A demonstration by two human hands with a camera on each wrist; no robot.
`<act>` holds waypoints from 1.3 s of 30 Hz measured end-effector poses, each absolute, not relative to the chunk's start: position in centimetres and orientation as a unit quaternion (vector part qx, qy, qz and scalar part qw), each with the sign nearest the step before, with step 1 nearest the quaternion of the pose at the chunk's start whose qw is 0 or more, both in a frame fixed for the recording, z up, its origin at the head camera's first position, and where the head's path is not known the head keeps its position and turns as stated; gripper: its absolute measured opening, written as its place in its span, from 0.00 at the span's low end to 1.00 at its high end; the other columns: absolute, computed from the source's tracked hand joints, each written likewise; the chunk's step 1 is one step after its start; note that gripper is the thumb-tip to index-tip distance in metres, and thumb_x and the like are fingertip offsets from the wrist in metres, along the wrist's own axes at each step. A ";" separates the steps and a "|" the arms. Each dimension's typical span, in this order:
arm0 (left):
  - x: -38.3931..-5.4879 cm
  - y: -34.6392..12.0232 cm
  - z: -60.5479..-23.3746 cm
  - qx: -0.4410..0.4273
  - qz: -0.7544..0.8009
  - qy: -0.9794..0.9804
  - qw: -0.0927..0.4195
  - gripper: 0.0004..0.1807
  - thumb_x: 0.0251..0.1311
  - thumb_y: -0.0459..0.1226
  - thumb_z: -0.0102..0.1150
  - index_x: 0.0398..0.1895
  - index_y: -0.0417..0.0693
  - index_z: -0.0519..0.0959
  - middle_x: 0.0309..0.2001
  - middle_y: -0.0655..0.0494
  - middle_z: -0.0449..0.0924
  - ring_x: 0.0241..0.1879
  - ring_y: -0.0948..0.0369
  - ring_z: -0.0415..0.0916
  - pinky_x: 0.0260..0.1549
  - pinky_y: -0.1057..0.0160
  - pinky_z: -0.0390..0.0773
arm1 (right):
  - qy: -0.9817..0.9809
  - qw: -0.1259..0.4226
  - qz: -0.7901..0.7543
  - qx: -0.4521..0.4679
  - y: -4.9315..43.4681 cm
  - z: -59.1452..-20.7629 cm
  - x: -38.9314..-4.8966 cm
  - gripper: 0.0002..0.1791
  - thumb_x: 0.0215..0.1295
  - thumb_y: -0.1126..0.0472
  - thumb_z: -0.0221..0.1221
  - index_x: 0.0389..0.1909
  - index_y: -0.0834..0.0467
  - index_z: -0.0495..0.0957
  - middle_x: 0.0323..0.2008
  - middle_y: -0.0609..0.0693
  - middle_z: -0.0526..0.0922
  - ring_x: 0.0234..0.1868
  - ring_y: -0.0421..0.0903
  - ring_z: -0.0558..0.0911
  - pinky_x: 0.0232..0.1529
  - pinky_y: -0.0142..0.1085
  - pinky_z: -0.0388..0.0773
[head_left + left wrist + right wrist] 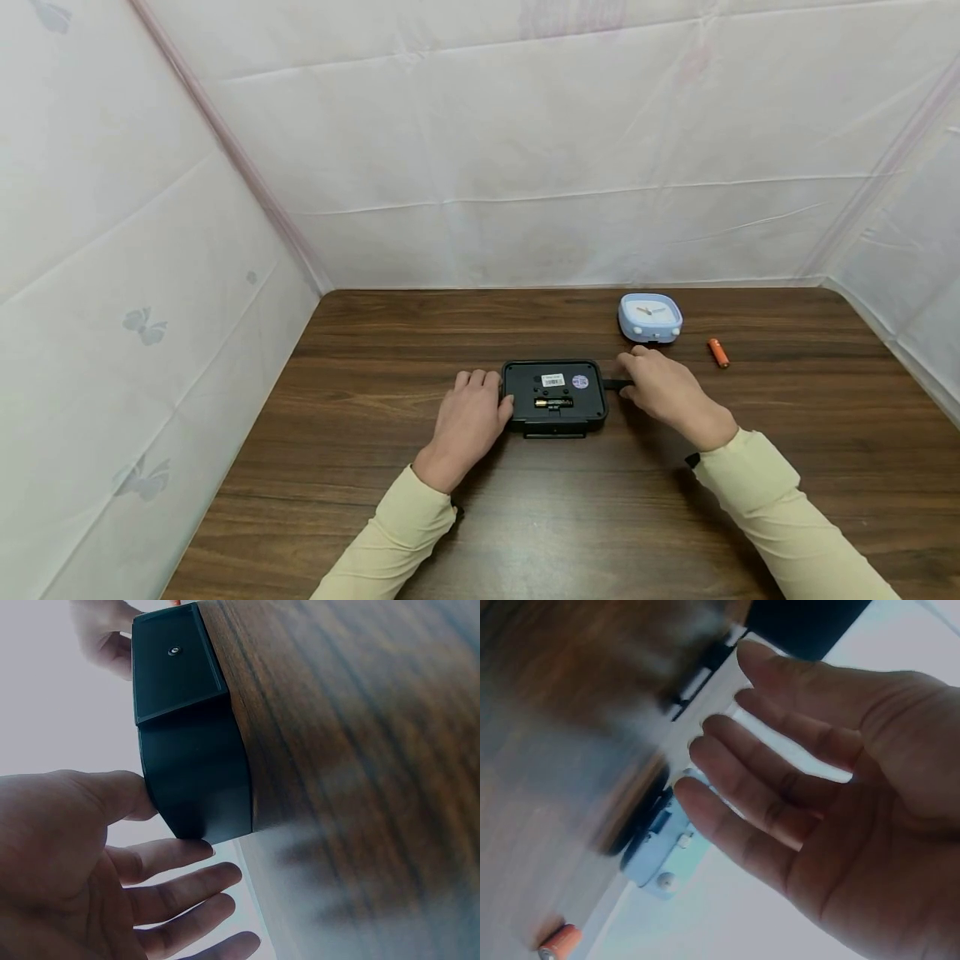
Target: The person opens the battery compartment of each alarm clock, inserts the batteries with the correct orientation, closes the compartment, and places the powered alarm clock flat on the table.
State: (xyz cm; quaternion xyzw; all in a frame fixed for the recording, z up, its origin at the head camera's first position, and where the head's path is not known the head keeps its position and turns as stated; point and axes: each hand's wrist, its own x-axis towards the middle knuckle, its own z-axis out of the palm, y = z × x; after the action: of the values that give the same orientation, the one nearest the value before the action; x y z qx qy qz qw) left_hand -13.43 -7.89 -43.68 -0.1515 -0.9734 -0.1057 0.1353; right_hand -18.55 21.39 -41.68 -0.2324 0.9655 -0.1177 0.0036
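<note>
A black rectangular device point(555, 421) lies on the table with its back up, showing two stickers and one black-and-gold battery point(553, 402) in an uncovered slot. My left hand point(468, 421) holds its left end, thumb at the near corner and index fingertip against the side in the left wrist view; the other fingers stand off it. On the other side, my right hand point(663, 392) has loosely bent fingers, thumb and index tips apart in the right wrist view. A narrow black strip point(617, 385) lies between that hand and the device, right at its fingertips.
Behind my right hand stands a pale blue clock point(651, 321) with a white dial. An orange battery point(717, 352) lies to its right on the brown wooden table point(360, 467). White sheeting point(480, 150) encloses the back and sides.
</note>
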 end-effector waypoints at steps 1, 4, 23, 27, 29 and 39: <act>-13.4 -7.9 -43.7 -0.152 -0.105 -0.973 0.136 0.14 0.73 0.41 0.67 0.47 0.37 0.84 0.44 0.45 0.84 0.44 0.48 0.77 0.35 0.52 0.82 | 0.965 0.010 -0.113 -0.236 21.5 -41.8 -18.7 0.16 0.62 0.68 0.74 0.48 0.66 0.83 0.37 0.56 0.80 0.38 0.54 0.83 0.34 0.50 0.82; -13.4 -7.8 -43.6 -0.153 -0.104 -0.973 0.136 0.14 0.73 0.42 0.67 0.47 0.37 0.84 0.44 0.45 0.84 0.44 0.48 0.77 0.35 0.53 0.83 | 0.963 0.016 -0.111 -0.247 21.8 -42.3 -18.9 0.14 0.63 0.69 0.74 0.46 0.65 0.83 0.36 0.55 0.79 0.37 0.52 0.82 0.34 0.49 0.81; -13.5 -7.9 -43.6 -0.153 -0.100 -0.974 0.130 0.15 0.73 0.42 0.67 0.48 0.38 0.84 0.45 0.45 0.84 0.45 0.48 0.77 0.36 0.52 0.83 | 0.957 -0.039 -0.113 -0.263 21.9 -42.7 -19.3 0.10 0.65 0.70 0.69 0.32 0.59 0.76 0.27 0.49 0.76 0.28 0.48 0.76 0.27 0.46 0.76; -13.4 -7.8 -43.6 -0.150 -0.102 -0.975 0.127 0.15 0.73 0.42 0.67 0.48 0.38 0.84 0.45 0.45 0.84 0.45 0.48 0.77 0.37 0.52 0.83 | 0.959 -0.044 -0.115 -0.256 22.0 -42.7 -19.3 0.12 0.65 0.70 0.68 0.29 0.58 0.74 0.25 0.48 0.74 0.26 0.47 0.74 0.25 0.46 0.74; -13.4 -7.8 -43.6 -0.149 -0.103 -0.975 0.125 0.15 0.73 0.42 0.67 0.48 0.38 0.84 0.45 0.45 0.84 0.45 0.48 0.77 0.37 0.52 0.83 | 0.960 -0.048 -0.113 -0.252 22.0 -42.6 -19.4 0.12 0.64 0.70 0.69 0.29 0.58 0.74 0.24 0.48 0.74 0.26 0.47 0.74 0.25 0.46 0.74; -13.5 -7.8 -43.6 -0.149 -0.104 -0.975 0.126 0.14 0.73 0.42 0.67 0.48 0.38 0.84 0.45 0.45 0.84 0.45 0.48 0.77 0.37 0.52 0.83 | 0.959 -0.068 -0.125 -0.245 22.2 -41.8 -19.0 0.11 0.61 0.70 0.70 0.30 0.57 0.76 0.26 0.47 0.76 0.25 0.44 0.75 0.24 0.45 0.75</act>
State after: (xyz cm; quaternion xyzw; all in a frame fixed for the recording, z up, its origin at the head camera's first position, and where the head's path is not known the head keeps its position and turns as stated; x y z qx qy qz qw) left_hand -13.48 -7.78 -43.59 -0.1494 -0.9751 -0.1044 0.1260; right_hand -19.05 22.16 -41.78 -0.2454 0.9590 -0.1248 -0.0678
